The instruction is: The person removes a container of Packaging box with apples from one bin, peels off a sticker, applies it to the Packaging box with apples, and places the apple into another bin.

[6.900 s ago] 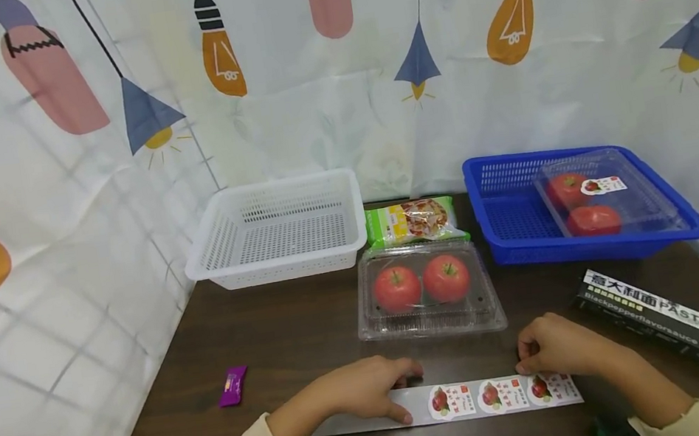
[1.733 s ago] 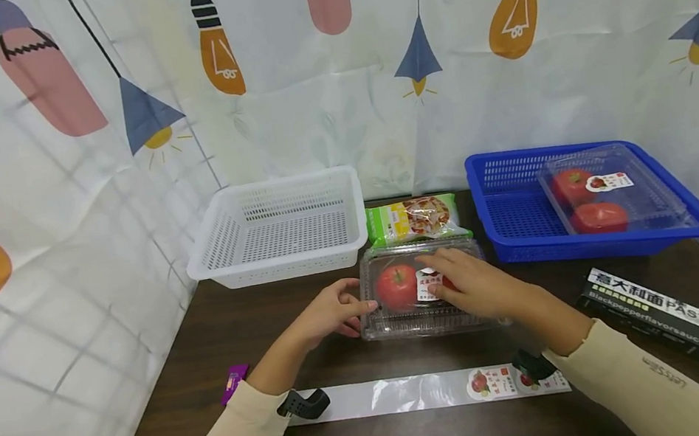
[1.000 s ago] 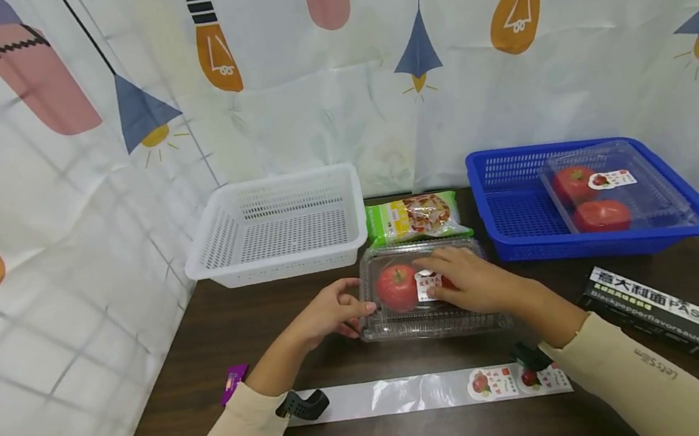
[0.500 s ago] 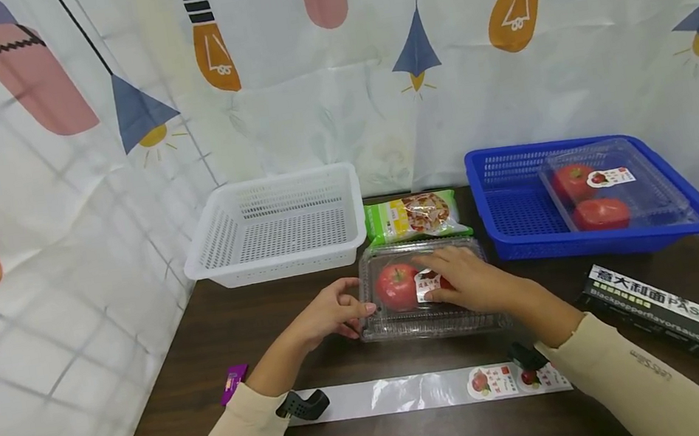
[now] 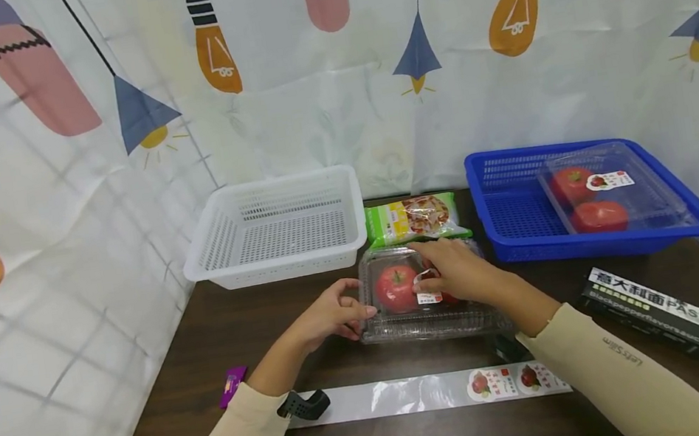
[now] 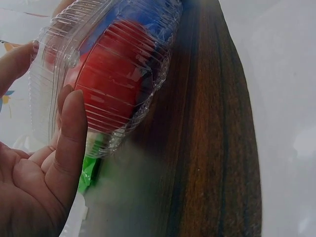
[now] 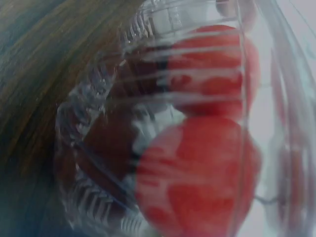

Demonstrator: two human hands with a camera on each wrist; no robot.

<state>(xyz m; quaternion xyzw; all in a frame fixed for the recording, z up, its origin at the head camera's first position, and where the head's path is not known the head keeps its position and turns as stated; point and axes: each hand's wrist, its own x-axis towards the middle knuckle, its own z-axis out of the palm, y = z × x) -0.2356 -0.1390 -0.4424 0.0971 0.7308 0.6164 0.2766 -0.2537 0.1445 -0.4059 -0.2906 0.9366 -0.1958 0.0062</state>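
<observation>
A clear plastic clamshell box (image 5: pixel 432 325) with two tomatoes (image 5: pixel 397 289) lies on the dark table. My left hand (image 5: pixel 329 314) holds its left side, thumb at the lid's edge and fingers along the side wall, as the left wrist view also shows. Over the lid's right half, my right hand (image 5: pixel 468 274) has its thumb on a white fruit sticker (image 5: pixel 429 297) and its index finger stretched to the lid's back part. That hand partly covers the sticker and the right tomato. In front lies the backing strip (image 5: pixel 388 397), with two stickers at its right end.
Behind the box lies a green food packet (image 5: pixel 416 217). A white basket (image 5: pixel 279 266) stands back left. The blue basket (image 5: pixel 594 243) back right holds another stickered tomato box (image 5: pixel 642 203). A long black pasta box (image 5: pixel 688 334) lies right, a purple wrapped sweet (image 5: pixel 233 385) left.
Both hands have gone from the strip to the box. One sticker has left the strip and is now on the lid. Lately my right hand has shifted its thumb and index finger across the lid.
</observation>
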